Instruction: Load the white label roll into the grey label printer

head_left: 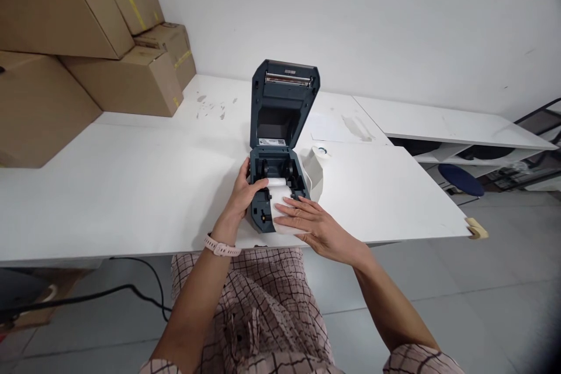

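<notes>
A dark grey label printer (258,210) stands on the white table, its lid (284,102) raised. Inside lies a white paper roll (277,182), from which a strip of label paper (280,201) runs toward me over the front edge. My left hand (241,191) grips the printer's left side, its thumb reaching in to the roll's left end and its fingers along the outer wall. Across the strip, my right hand (318,228) has its fingers laid on top, with the thumb low beside the paper's loose end, partly hidden.
Behind the printer's right side is a white object with a small roll (322,153). Cardboard boxes (127,79) are stacked at the left against the wall. A wooden piece (477,228) sits on the table's right corner; a blue stool (461,180) stands beyond. Black cables (127,287) hang below.
</notes>
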{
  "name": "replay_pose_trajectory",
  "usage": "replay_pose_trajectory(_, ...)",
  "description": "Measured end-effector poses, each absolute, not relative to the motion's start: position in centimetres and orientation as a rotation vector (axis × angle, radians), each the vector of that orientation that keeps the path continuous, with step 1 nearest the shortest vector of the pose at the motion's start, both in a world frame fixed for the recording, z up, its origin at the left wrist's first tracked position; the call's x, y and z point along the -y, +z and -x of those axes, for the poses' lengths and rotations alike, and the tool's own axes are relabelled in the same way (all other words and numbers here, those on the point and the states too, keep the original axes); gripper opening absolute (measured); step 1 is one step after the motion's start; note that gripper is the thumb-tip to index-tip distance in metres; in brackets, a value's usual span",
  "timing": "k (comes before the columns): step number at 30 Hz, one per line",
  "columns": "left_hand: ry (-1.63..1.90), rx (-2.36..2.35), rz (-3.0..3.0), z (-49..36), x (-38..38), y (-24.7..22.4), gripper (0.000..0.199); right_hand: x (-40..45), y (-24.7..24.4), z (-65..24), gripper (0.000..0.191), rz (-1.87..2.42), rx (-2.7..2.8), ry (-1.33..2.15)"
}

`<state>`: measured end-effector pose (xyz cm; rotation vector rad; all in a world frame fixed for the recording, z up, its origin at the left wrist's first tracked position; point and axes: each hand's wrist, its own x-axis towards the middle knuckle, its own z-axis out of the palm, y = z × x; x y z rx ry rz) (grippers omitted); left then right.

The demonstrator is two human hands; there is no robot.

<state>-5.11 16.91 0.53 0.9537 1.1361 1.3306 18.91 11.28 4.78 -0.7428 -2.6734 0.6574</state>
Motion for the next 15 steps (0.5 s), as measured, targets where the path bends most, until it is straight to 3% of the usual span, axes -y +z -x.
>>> replay_pose_trajectory(3, 1.317, -1.136, -0.95, 5.3, -16.8, 0.8, 0.091, -10.9, 5.6, -19.2, 0.053, 0.726, 2.706, 0.765)
replay_pose_trajectory(8, 1.169, -1.194, -0.937, 4.9, -12.6, 0.9, 0.09, -12.6, 10.2, -21.3, 0.066, 0.325, 2.713, 1.203)
replay_pose_trajectory(11, 1.153, -1.234, -0.967, 3.8, -8.3, 1.1, 0.105, -17.9, 12.9, -21.0, 0.059, 0.566, 2.218, 0.993)
replay_pose_trajectory(13, 1.128, -1.256, -0.966, 3.1, -6.1, 1.1, 0.113, -23.1, 14.0, -19.3, 0.062, 0.752, 1.872, 0.846)
replay_pose_trajectory(15, 1.131, -1.242, -0.966, 2.7, -5.0, 1.1, 0.114, -28.3, 14.6, -16.9, 0.07, 0.838, 1.758, 0.908)
